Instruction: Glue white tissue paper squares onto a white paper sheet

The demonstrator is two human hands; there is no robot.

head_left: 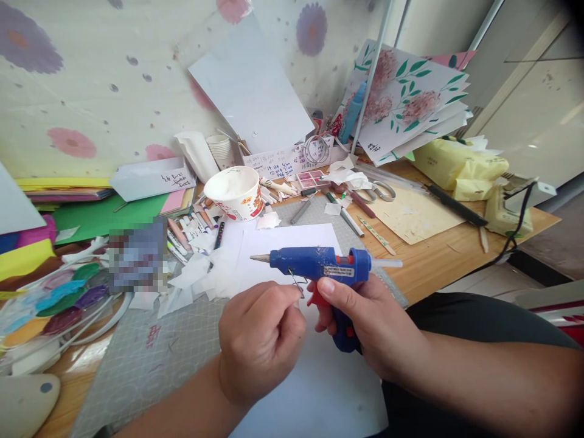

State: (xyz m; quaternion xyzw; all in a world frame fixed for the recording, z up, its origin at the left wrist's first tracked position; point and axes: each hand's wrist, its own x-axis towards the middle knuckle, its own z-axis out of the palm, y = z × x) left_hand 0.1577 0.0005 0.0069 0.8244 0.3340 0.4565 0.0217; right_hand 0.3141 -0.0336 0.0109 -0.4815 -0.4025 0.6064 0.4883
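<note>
The wooden surface carries a grey mat, its far edge cluttered, with open white paper beneath the blue glue gun. The right hand wraps fingers round its handle; the left hand pinches its wire stand.

Widest free room we have on grey cutting mat, left of our left hand; low pass is possible there. Beyond blue glue gun, bare strip of white sheet gives us short passage, but paper bowl and grey marker close it behind. Paper scraps obstruct us at sheet's left edge. On right, bare wood of table is open to us as far as black cable and beige sheet. Between left hand and right hand, room is narrow: bent wire stands there.
</note>
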